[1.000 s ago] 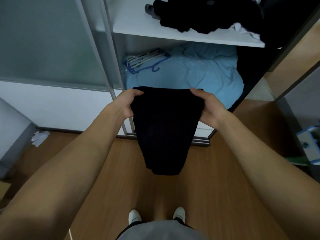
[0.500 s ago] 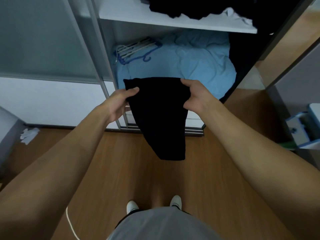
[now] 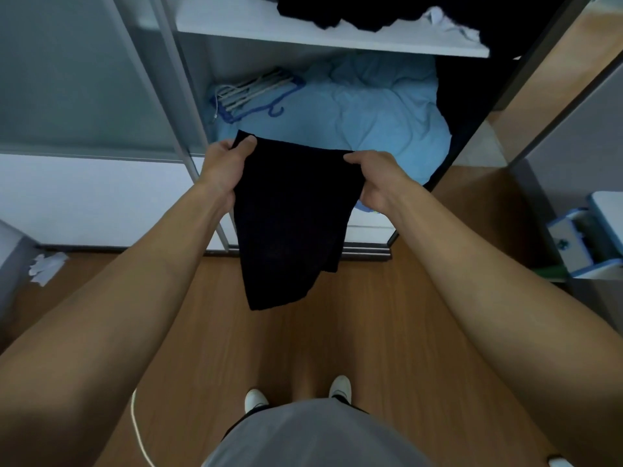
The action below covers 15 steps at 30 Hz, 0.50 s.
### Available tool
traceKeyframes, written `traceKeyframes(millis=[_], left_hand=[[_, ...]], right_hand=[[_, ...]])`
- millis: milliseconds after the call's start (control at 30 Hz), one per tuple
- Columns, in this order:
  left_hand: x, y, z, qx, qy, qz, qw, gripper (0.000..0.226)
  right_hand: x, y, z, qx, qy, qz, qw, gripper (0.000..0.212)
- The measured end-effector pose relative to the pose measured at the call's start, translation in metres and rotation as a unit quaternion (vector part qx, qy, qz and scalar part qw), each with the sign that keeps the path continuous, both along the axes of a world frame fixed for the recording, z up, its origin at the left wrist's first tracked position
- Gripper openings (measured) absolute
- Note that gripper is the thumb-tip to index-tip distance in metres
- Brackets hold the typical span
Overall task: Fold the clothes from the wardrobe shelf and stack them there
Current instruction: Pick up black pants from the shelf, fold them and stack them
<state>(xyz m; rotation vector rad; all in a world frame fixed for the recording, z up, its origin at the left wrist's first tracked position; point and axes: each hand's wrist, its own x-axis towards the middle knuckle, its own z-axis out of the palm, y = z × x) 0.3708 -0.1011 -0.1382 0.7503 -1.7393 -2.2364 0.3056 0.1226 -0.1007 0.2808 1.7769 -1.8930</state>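
Head cam looking down: the person has a black garment held up in the air in front of the open wardrobe, above the wooden floor and not touching anything else. The left hand pinches the far-left corner of the top edge with the thumb on the near side. The right hand grips the right end of that same edge, fingers curled round behind the fabric. The cloth hangs down between the two hands and its bottom edge runs at a slant, lowest on the left. Farther off and higher up, the white wardrobe shelf carries a messy heap of dark clothes, with a bit of white fabric at its right end. Under the shelf there's rumpled light blue bedding with a bunch of hangers lying on its far-left part. On the floor at the left sits a crumpled white thing, and a blue and white box is over on the right. White shoes poke out at the near edge.
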Motion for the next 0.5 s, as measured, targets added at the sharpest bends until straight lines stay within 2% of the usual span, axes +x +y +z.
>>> traceKeyframes(millis=[100,200,267,367,433,500], left_hand=[[-0.006,-0.003,0.005,-0.033,-0.009,0.031,0.999,0.041],[-0.007,-0.005,0.006,-0.1,-0.022,0.031,0.994,0.048],[-0.006,-0.009,0.005,-0.109,-0.024,0.014,0.994,0.05],[0.002,-0.018,0.001,-0.065,0.01,-0.019,0.998,0.053],[0.009,-0.019,-0.005,-0.073,0.014,-0.053,0.996,0.054],[0.011,-0.013,-0.009,-0.091,0.001,-0.062,0.994,0.049]], right_hand=[[-0.002,-0.004,0.001,0.079,0.018,-0.006,0.997,0.004],[-0.001,-0.005,0.001,0.114,0.027,-0.008,0.993,0.01],[0.002,-0.006,0.0,0.082,0.014,-0.006,0.997,0.018],[0.005,-0.009,-0.001,-0.049,0.007,-0.025,0.998,0.012],[0.004,-0.012,-0.002,-0.109,0.001,-0.043,0.993,0.026],[0.001,-0.011,-0.005,-0.146,-0.011,-0.038,0.989,0.052]])
